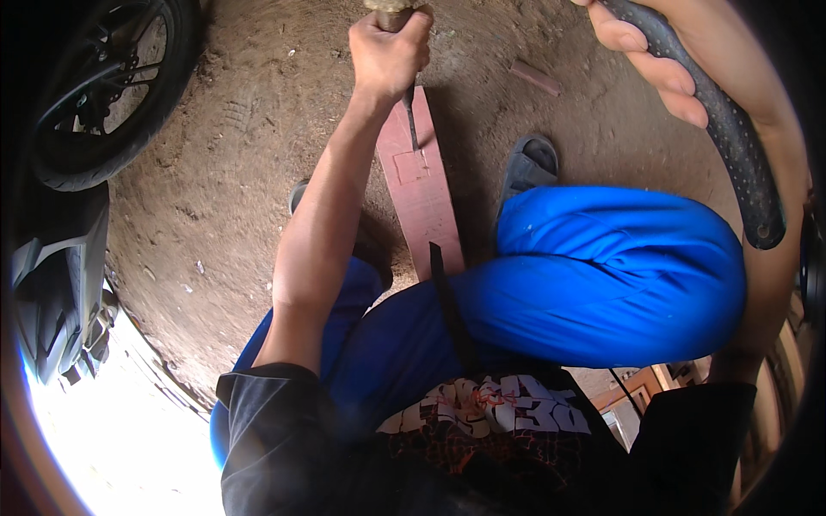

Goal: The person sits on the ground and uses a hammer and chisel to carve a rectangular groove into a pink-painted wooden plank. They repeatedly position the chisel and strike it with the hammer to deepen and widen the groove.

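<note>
A reddish wooden plank (419, 202) runs away from me between my legs, its near end meeting my blue trousers. On its upper face a small rectangle is outlined. My left hand (389, 53) is closed around the handle of a chisel (410, 120), whose blade tip meets the wood at the rectangle's far side. Raised at the upper right, my right hand (658, 73) grips the black, dotted handle of a striking tool, which looks like a hammer (731, 129); its head is out of view. A dark strap (446, 297) lies from the plank across my lap.
A motorcycle wheel (112, 95) stands at the upper left, with grey bodywork (60, 292) below it. A short wood offcut (535, 77) lies on the dirt ground (232, 172) right of the plank. My sandalled foot (529, 163) rests beside the plank. Wooden pieces (641, 387) show at lower right.
</note>
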Tool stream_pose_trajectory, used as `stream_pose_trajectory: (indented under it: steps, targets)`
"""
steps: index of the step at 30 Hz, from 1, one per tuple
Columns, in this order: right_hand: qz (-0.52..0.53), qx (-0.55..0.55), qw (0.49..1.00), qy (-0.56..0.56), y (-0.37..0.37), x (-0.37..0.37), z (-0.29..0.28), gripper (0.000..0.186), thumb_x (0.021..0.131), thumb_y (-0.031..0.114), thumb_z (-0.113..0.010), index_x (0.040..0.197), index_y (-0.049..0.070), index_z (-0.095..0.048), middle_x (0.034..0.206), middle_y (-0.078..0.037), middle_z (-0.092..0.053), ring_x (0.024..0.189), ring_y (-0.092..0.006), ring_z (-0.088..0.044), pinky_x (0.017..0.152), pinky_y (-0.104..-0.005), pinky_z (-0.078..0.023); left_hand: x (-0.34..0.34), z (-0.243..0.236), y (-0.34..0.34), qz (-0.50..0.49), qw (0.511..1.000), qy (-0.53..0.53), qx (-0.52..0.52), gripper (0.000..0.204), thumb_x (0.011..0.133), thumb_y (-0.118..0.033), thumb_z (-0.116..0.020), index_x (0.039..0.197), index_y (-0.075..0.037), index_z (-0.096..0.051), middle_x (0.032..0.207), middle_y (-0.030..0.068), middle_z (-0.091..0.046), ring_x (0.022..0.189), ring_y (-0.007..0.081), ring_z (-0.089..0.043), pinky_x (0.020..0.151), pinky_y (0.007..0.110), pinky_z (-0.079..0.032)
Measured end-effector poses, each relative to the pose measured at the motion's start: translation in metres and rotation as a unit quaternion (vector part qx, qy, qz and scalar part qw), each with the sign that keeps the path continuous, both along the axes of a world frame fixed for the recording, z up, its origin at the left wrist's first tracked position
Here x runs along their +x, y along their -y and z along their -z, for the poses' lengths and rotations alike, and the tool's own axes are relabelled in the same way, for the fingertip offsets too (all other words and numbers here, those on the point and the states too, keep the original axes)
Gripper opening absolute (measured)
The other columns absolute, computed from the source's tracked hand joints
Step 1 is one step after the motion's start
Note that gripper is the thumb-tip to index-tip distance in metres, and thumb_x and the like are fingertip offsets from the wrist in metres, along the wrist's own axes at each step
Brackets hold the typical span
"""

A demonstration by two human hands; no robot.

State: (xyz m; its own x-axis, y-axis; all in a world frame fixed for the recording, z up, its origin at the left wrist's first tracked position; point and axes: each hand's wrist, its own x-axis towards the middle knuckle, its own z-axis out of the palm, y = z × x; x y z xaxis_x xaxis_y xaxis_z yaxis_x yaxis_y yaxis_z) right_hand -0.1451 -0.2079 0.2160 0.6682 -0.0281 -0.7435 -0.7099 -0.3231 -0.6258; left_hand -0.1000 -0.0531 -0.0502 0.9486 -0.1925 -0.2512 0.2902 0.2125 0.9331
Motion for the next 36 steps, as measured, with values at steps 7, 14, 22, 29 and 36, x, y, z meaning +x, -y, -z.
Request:
stream_pose_trajectory:
  steps: [7, 14, 22, 29, 36]
  targets:
    - [0.001, -0.007, 1.000, -0.015, -0.009, 0.014, -0.017, 0.028, 0.099, 0.020, -0.056, 0.080, -0.001, -0.057, 0.062, -0.005, -0.053, 0.039, -0.0105, -0.047, 0.030, -0.0268, -0.037, -0.002, -0.006, 0.006, 0.026, 0.999, 0.030, 0.037, 0.026, 0.087, -0.014, -0.069, 0.068, -0.004, -0.055, 0.057, 0.0005, -0.055, 0.047, 0.0085, -0.051, 0.042, 0.028, -0.041]
    - [-0.071, 0.046, 0.994, -0.065, 0.008, 0.029, 0.012, 0.027, 0.100, 0.021, -0.056, 0.083, -0.001, -0.058, 0.065, -0.004, -0.053, 0.041, -0.0095, -0.046, 0.032, -0.0269, -0.037, 0.005, 0.008, 0.012, 0.016, 0.993, 0.075, 0.086, 0.031, 0.084, -0.021, -0.070, 0.062, -0.004, -0.054, 0.055, -0.0001, -0.056, 0.047, 0.0067, -0.051, 0.045, 0.027, -0.042]
    - [0.046, -0.016, 0.999, -0.002, -0.015, 0.034, 0.005, 0.026, 0.102, 0.023, -0.052, 0.091, 0.000, -0.056, 0.065, -0.004, -0.052, 0.039, -0.0081, -0.044, 0.029, -0.0251, -0.035, 0.010, 0.003, 0.009, 0.015, 0.998, -0.003, 0.061, 0.022, 0.089, -0.016, -0.066, 0.071, -0.008, -0.056, 0.057, -0.0018, -0.053, 0.045, 0.0073, -0.046, 0.041, 0.027, -0.036]
    - [-0.045, 0.022, 0.998, -0.035, 0.002, 0.047, 0.029, 0.027, 0.107, 0.031, -0.042, 0.105, 0.005, -0.046, 0.063, 0.003, -0.041, 0.031, -0.0018, -0.036, 0.024, -0.0169, -0.035, 0.010, 0.007, -0.004, -0.016, 0.993, -0.014, 0.117, 0.025, 0.083, -0.021, -0.067, 0.068, -0.003, -0.057, 0.058, 0.0002, -0.053, 0.053, 0.0082, -0.048, 0.048, 0.031, -0.039]
    - [-0.018, -0.057, 0.995, 0.077, 0.006, 0.044, 0.045, 0.026, 0.106, 0.031, -0.044, 0.101, 0.006, -0.048, 0.064, 0.003, -0.043, 0.033, -0.0030, -0.036, 0.025, -0.0187, -0.033, 0.014, 0.015, -0.007, -0.029, 0.988, 0.058, 0.138, 0.030, 0.080, -0.025, -0.066, 0.074, 0.002, -0.058, 0.060, 0.0106, -0.056, 0.061, 0.0137, -0.054, 0.058, 0.038, -0.045]
